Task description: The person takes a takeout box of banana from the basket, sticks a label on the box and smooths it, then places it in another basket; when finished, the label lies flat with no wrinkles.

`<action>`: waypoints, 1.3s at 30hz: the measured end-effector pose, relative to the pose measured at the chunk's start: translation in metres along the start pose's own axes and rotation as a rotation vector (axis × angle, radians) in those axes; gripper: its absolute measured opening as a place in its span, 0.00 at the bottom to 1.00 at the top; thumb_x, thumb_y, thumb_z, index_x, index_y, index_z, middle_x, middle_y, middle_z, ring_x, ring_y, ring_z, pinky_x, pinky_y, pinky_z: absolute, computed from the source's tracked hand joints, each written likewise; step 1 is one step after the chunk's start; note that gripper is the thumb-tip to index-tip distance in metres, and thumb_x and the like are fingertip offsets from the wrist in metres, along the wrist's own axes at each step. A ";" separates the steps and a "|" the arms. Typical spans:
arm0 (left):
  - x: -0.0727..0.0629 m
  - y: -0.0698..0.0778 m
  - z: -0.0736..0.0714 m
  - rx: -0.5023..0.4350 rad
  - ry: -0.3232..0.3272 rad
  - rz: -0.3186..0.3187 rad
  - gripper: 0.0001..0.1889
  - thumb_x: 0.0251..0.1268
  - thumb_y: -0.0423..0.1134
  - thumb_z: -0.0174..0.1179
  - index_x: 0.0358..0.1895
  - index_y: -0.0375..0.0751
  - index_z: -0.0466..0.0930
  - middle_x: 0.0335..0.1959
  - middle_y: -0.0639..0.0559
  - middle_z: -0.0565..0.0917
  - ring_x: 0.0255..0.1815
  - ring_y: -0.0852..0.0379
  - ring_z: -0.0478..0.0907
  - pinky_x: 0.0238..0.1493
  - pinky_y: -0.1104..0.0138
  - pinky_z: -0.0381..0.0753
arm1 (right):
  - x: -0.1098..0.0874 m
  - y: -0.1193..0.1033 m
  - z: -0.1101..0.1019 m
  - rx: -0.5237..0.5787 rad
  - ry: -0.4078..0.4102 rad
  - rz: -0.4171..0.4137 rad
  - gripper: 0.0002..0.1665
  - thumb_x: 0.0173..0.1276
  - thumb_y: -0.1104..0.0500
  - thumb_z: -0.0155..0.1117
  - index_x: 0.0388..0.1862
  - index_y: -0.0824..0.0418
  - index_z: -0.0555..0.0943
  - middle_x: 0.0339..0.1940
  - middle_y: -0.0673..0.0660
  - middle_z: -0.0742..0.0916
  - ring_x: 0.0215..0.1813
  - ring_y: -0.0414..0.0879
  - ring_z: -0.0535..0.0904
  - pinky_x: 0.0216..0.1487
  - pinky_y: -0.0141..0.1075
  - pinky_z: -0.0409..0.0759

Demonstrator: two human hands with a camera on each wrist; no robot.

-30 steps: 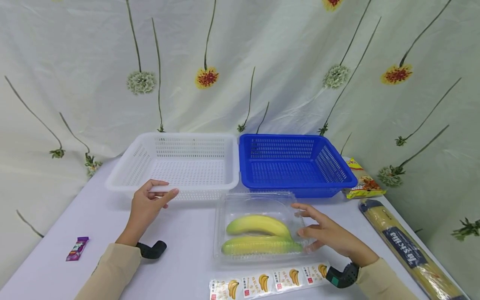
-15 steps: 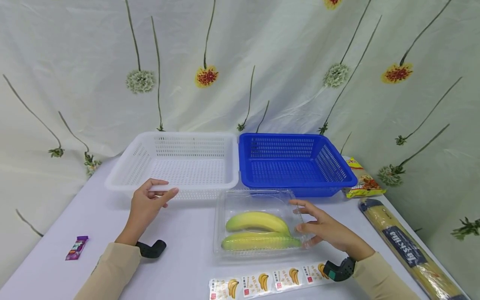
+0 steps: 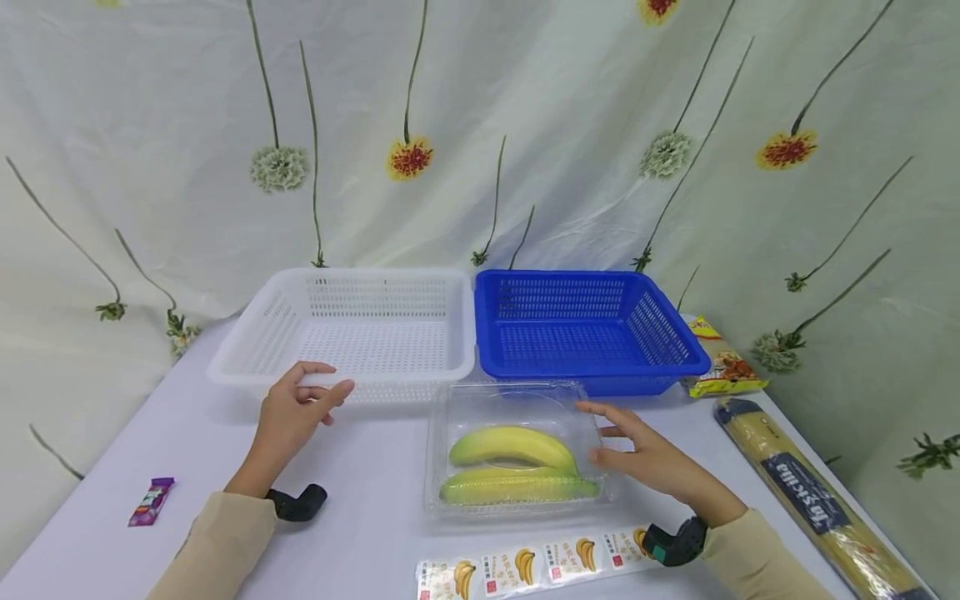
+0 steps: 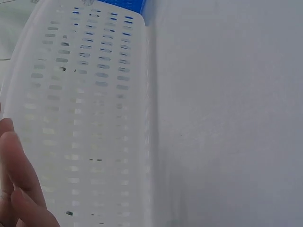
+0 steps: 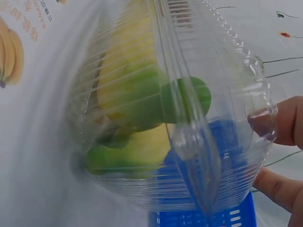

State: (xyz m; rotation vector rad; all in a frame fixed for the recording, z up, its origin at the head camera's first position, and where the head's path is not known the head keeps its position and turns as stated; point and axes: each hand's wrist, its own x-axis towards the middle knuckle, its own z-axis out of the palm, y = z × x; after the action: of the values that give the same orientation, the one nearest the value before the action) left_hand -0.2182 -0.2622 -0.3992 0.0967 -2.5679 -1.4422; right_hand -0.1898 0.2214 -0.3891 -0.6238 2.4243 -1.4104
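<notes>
A clear plastic clamshell box (image 3: 517, 408) with two bananas inside, an upper one (image 3: 513, 443) and a lower one (image 3: 517, 486), lies on the table before the baskets. My right hand (image 3: 645, 454) reaches to its right side, fingers spread and slightly bent. In the right wrist view, fingertips (image 5: 262, 122) are right at the box's edge, and green banana ends (image 5: 189, 97) show through the plastic. My left hand (image 3: 296, 408) is at the front rim of a white perforated basket (image 3: 382, 379), fingers loosely curved. The left wrist view shows its fingers (image 4: 16, 161) against the basket's outer wall.
A blue basket (image 3: 592, 367) stands right of the white one. A strip of banana stickers (image 3: 525, 567) lies in front of the box. To the right are a yellow snack bag (image 3: 723, 375) and a pasta pack (image 3: 817, 500); a purple-wrapped bar (image 3: 152, 502) lies far left.
My right hand has shifted slightly left along the box's side, and the finger low at its right corner no longer shows. The left hand stays at the white basket.
</notes>
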 end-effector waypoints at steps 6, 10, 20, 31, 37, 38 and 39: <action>-0.008 0.005 0.000 0.143 -0.037 0.079 0.35 0.78 0.54 0.67 0.77 0.41 0.67 0.35 0.49 0.93 0.25 0.58 0.87 0.35 0.64 0.72 | -0.005 -0.009 0.010 -0.236 0.181 -0.163 0.29 0.79 0.62 0.69 0.76 0.61 0.76 0.83 0.75 0.64 0.80 0.80 0.61 0.67 0.79 0.68; -0.018 0.010 0.002 0.210 -0.028 0.155 0.38 0.78 0.52 0.67 0.82 0.42 0.63 0.35 0.50 0.93 0.26 0.57 0.87 0.34 0.64 0.73 | -0.005 -0.013 0.019 -0.305 0.267 -0.307 0.24 0.76 0.67 0.70 0.69 0.59 0.82 0.79 0.69 0.74 0.76 0.74 0.70 0.64 0.75 0.75; -0.045 0.025 0.007 0.347 -0.067 0.333 0.06 0.70 0.47 0.74 0.43 0.53 0.89 0.32 0.62 0.90 0.29 0.64 0.80 0.27 0.67 0.75 | -0.004 -0.026 0.047 -0.140 0.236 -0.617 0.22 0.73 0.78 0.64 0.61 0.63 0.85 0.57 0.62 0.89 0.63 0.42 0.85 0.62 0.38 0.86; -0.052 0.014 0.029 0.016 -0.814 0.334 0.08 0.71 0.41 0.72 0.46 0.42 0.89 0.31 0.63 0.88 0.27 0.67 0.79 0.30 0.69 0.79 | -0.004 -0.039 0.085 0.010 -0.054 -0.669 0.17 0.74 0.77 0.64 0.57 0.67 0.85 0.50 0.64 0.91 0.49 0.52 0.90 0.51 0.39 0.90; -0.060 0.014 0.043 -0.003 -0.974 0.291 0.07 0.68 0.39 0.73 0.45 0.42 0.90 0.28 0.63 0.88 0.21 0.70 0.73 0.25 0.73 0.74 | -0.006 -0.042 0.102 -0.080 -0.262 -0.604 0.14 0.79 0.72 0.63 0.59 0.67 0.86 0.50 0.60 0.92 0.51 0.36 0.87 0.52 0.31 0.87; -0.063 0.016 0.044 -0.003 -0.986 0.275 0.07 0.68 0.39 0.74 0.44 0.43 0.90 0.27 0.63 0.88 0.21 0.70 0.73 0.25 0.73 0.74 | -0.006 -0.042 0.104 -0.101 -0.306 -0.596 0.13 0.80 0.71 0.62 0.59 0.67 0.86 0.50 0.59 0.92 0.52 0.33 0.86 0.52 0.29 0.86; -0.066 0.018 0.045 -0.010 -0.992 0.242 0.06 0.66 0.38 0.74 0.43 0.43 0.90 0.25 0.61 0.88 0.20 0.69 0.74 0.25 0.73 0.73 | -0.005 -0.042 0.107 -0.128 -0.344 -0.601 0.13 0.81 0.70 0.62 0.59 0.66 0.86 0.49 0.57 0.92 0.52 0.30 0.84 0.52 0.28 0.85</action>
State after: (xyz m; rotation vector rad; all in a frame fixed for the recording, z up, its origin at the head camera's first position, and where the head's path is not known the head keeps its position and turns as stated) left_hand -0.1622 -0.2048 -0.4160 -1.1628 -3.0821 -1.6599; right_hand -0.1294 0.1254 -0.4050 -1.5828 2.1446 -1.1970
